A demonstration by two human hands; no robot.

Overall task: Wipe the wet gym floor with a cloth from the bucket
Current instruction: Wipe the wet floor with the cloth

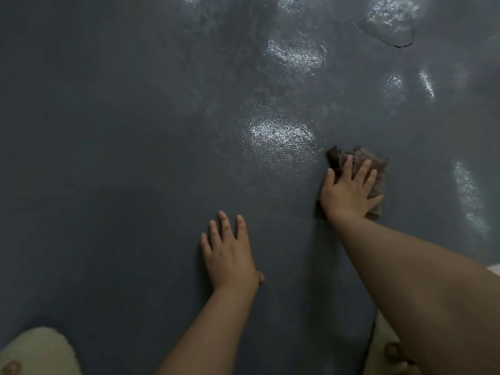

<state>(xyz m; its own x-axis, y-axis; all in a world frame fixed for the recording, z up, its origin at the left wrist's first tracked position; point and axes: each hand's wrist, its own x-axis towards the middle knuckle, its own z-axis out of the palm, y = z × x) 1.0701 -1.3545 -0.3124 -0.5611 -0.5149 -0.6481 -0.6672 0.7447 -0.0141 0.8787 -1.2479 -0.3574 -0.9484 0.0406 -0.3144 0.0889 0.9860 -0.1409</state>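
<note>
Dark grey gym floor (135, 117), textured, with glistening wet patches from centre frame to upper right. Right hand (349, 192), right of centre, fingers straight and spread, pressed flat on crumpled brownish cloth (377, 169); no curled grip. Left hand (230, 255), lower centre, flat on floor, holding nothing, probably a brace. Nearest wet patch (281, 136) just up-left of cloth, touching its dark corner; cloth's long axis roughly vertical in frame. Right hand nearer. Bucket not visible.
</note>
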